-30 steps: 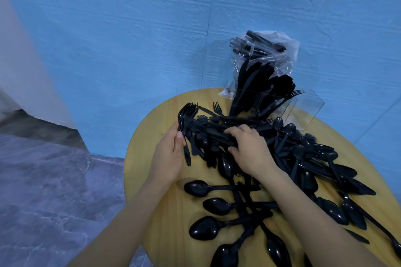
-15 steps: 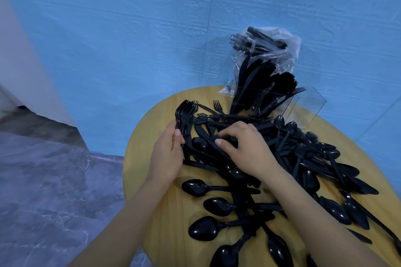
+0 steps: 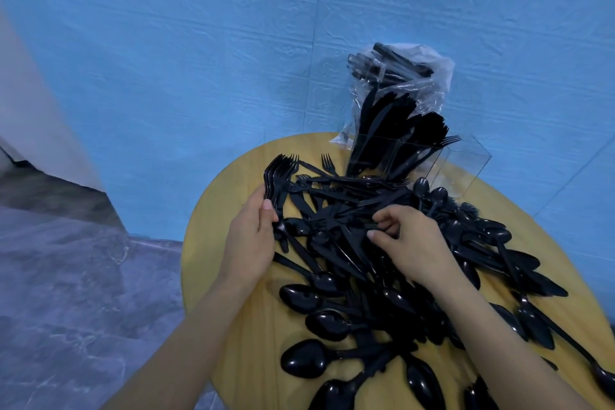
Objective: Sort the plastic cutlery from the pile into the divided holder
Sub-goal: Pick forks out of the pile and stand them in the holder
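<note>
A person sorts black plastic cutlery on a round wooden worktop [image 3: 229, 276]. The left hand [image 3: 251, 243] still grips a bundle of forks [image 3: 279, 173], tines up. The right hand [image 3: 404, 243], flat on the pile [image 3: 382, 276] a second ago, has curled its fingers to pinch one piece, probably another fork for the bundle. The clear divided holder [image 3: 466, 160], partly filled, stands behind the pile.

A bare indoor corner: blue textured wall [image 3: 199, 60], grey marble-look floor [image 3: 66, 276], small round wooden table [image 3: 216, 226]
</note>
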`<action>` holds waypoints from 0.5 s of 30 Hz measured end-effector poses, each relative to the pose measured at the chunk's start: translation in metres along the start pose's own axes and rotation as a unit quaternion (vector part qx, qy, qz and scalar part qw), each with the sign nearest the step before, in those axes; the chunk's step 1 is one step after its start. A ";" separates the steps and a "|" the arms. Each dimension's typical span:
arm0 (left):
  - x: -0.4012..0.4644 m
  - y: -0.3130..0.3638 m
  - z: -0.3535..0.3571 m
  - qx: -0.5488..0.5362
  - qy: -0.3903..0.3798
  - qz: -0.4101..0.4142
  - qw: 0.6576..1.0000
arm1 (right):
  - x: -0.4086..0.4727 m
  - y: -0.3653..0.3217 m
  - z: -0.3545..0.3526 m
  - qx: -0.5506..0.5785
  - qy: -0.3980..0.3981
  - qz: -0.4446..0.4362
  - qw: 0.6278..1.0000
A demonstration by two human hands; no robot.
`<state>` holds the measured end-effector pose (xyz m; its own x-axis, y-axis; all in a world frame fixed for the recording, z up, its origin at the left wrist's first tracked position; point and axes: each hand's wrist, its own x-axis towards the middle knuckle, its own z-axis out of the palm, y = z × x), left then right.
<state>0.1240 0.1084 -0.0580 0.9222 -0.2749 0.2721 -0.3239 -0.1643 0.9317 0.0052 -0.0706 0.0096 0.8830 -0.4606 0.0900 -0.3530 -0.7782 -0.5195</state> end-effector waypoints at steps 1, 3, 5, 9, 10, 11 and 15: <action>0.000 -0.001 0.000 0.002 0.000 -0.002 1.000 | -0.001 0.000 0.002 -0.006 -0.017 0.005 1.000; 0.000 -0.002 0.000 0.002 0.001 -0.005 1.000 | -0.003 -0.003 0.007 -0.008 -0.041 0.014 0.999; 0.000 -0.001 0.000 0.005 -0.001 0.000 1.000 | -0.003 -0.007 0.011 -0.006 -0.048 0.025 0.999; -0.001 0.000 -0.001 0.019 -0.004 -0.001 1.000 | 0.004 -0.010 0.016 0.064 -0.049 0.050 0.996; -0.001 0.000 -0.001 0.019 -0.003 -0.002 1.000 | 0.005 -0.009 0.016 0.100 -0.046 0.064 0.992; -0.001 0.000 -0.001 0.018 -0.003 -0.003 1.000 | 0.006 -0.008 0.015 0.140 -0.040 0.079 0.986; 0.001 -0.003 0.000 0.019 -0.002 -0.003 1.000 | 0.007 -0.005 0.010 0.244 -0.009 0.123 0.962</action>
<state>0.1254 0.1088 -0.0607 0.9232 -0.2778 0.2656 -0.3266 -0.2026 0.9232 0.0163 -0.0663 0.0045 0.7987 -0.5936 -0.0987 -0.3683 -0.3526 -0.8602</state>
